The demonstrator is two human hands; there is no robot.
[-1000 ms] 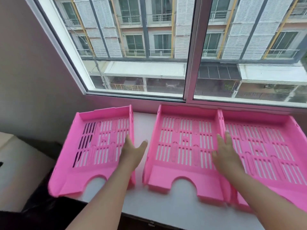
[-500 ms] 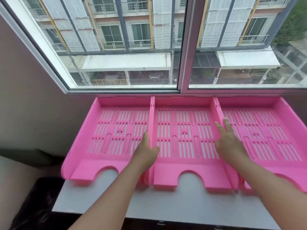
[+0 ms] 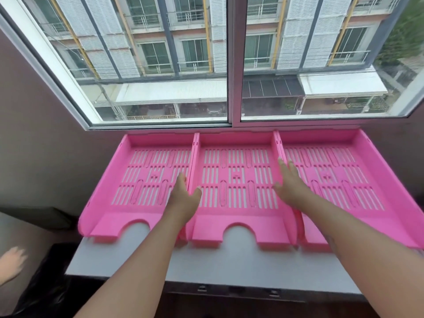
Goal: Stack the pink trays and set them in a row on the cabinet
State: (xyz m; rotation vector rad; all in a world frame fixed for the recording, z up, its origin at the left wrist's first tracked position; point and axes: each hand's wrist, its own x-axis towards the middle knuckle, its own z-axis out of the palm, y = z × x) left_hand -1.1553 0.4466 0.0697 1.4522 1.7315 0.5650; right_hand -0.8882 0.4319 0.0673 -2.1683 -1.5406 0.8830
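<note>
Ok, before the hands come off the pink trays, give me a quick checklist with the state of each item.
1. Three trays side by side on the cabinet top: ok. Left tray, middle tray, right tray.
2. Side walls meeting, no gap showing: ok.
3. Back edges against the wall below the window: ok, as far as the view shows.
4. Left tray fully supported: not ok, its left front corner overhangs the cabinet edge.
5. Hands free to lift: ok. Left hand rests open on the left-middle wall, right hand open on the middle-right wall; no grip closed.
6. Each position holds a stack: cannot tell.
</note>
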